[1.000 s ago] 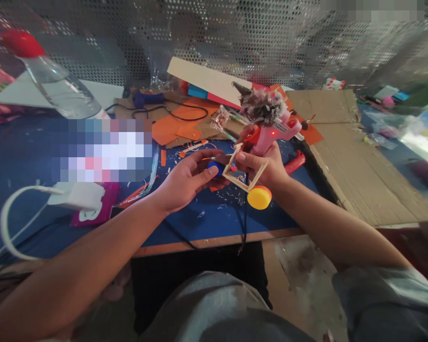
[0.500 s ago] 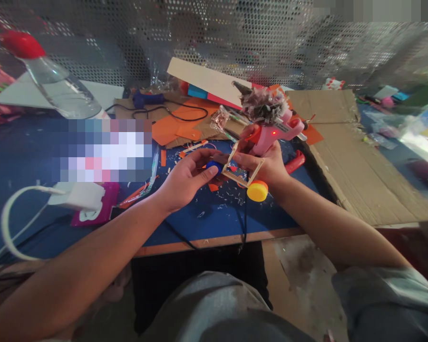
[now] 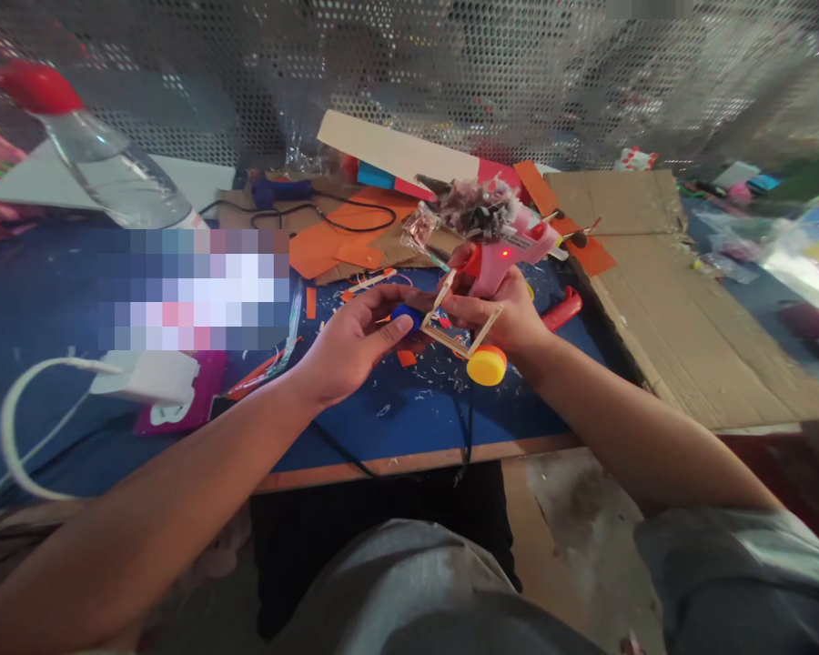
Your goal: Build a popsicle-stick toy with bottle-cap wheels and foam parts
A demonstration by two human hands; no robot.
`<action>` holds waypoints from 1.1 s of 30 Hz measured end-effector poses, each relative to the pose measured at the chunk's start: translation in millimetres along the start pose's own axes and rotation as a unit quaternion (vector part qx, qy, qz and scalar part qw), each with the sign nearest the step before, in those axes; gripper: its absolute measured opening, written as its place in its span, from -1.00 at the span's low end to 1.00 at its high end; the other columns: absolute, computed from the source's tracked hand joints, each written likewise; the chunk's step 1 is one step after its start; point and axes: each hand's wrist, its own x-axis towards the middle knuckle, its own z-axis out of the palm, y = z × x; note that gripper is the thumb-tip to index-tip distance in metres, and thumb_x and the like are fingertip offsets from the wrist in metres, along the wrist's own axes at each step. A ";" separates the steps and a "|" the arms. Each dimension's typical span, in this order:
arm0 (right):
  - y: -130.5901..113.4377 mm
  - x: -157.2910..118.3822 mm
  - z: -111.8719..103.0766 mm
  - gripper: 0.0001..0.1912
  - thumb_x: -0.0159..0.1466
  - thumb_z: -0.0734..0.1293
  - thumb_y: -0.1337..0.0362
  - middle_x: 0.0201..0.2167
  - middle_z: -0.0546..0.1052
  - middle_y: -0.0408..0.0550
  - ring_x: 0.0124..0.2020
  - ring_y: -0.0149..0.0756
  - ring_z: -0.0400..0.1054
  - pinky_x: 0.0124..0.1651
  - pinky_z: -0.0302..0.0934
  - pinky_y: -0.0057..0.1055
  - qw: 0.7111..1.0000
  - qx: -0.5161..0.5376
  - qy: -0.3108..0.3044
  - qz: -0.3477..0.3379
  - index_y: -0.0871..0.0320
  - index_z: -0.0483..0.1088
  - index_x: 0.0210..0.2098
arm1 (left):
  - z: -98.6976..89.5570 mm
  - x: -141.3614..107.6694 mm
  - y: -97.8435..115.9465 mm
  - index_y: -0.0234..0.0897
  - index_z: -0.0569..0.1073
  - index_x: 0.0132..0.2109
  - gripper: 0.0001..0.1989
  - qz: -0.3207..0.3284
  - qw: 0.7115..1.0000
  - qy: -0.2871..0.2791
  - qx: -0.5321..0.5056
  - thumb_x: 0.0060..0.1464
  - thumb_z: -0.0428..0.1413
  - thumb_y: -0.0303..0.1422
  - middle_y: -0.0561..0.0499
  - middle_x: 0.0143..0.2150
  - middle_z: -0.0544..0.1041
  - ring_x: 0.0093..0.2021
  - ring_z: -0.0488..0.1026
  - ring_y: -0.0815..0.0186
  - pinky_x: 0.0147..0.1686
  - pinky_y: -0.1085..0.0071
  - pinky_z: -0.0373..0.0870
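Observation:
Between thumb and fingers, my left hand [image 3: 351,341] pinches a blue cap [image 3: 408,318] at the left side of a small wooden stick frame [image 3: 450,340]. A yellow cap [image 3: 487,366] with an orange edge sits at the frame's lower right corner. My right hand [image 3: 509,314] is wrapped round a pink glue gun [image 3: 501,257] with a lit red light. Its fingertips are beside the frame; whether they touch it is hard to tell. Grey, shaggy material [image 3: 478,207] covers the gun's front part.
A clear bottle [image 3: 123,177] with a red cap leans at the left above a white plug [image 3: 146,375]. Cardboard [image 3: 710,309] lies at the right, a red tool [image 3: 563,311] beside it. Orange paper [image 3: 361,227] and a blue-handled tool [image 3: 281,191] lie behind the hands.
The glue gun has shifted left and tilted in my right hand, with its grey front part further left. The blue cap and the frame have moved slightly left.

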 end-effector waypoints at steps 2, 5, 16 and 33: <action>1.1 0.9 -1.0 -0.30 -0.13 0.72 -0.03 -0.43 0.49 -0.26 -0.52 -0.39 0.31 -0.50 0.18 -0.37 1.000 0.000 -0.007 0.008 0.00 0.34 -0.17 | -0.1 0.0 -0.1 -0.22 0.56 0.12 -0.54 0.004 1.000 -0.006 0.007 0.18 0.49 -0.18 -0.07 0.13 0.67 -0.03 0.69 0.27 0.00 0.33 0.69; 1.9 1.2 -2.0 -0.29 -0.13 0.73 0.00 -0.43 0.50 -0.26 -0.52 -0.39 0.32 -0.50 0.18 -0.38 1.000 0.004 -0.015 0.019 0.00 0.36 -0.14 | -0.1 0.0 0.1 -0.23 0.56 0.12 -0.55 0.007 1.000 -0.008 0.014 0.20 0.47 -0.18 -0.08 0.18 0.66 0.01 0.69 0.25 0.03 0.32 0.69; 5.8 2.0 -5.2 -0.31 -0.13 0.74 0.10 -0.47 0.52 -0.32 -0.52 -0.45 0.33 -0.45 0.23 -0.43 0.998 0.032 -0.053 0.028 0.05 0.42 -0.11 | -0.5 1.1 -0.4 -0.22 0.59 0.04 -0.56 0.029 0.999 -0.003 0.018 0.12 0.52 -0.18 -0.10 0.20 0.65 0.20 0.61 0.12 0.14 0.24 0.68; 6.2 2.8 -4.3 -0.37 -0.09 0.66 0.21 -0.47 0.51 -0.30 -0.57 -0.48 0.24 -0.54 0.09 -0.46 0.996 0.052 -0.053 0.052 0.06 0.42 -0.07 | 4.1 -1.0 5.9 -0.23 0.58 0.02 -0.59 0.010 0.999 -0.014 -0.047 0.14 0.51 -0.22 -0.08 0.07 0.70 0.09 0.68 0.15 0.08 0.21 0.71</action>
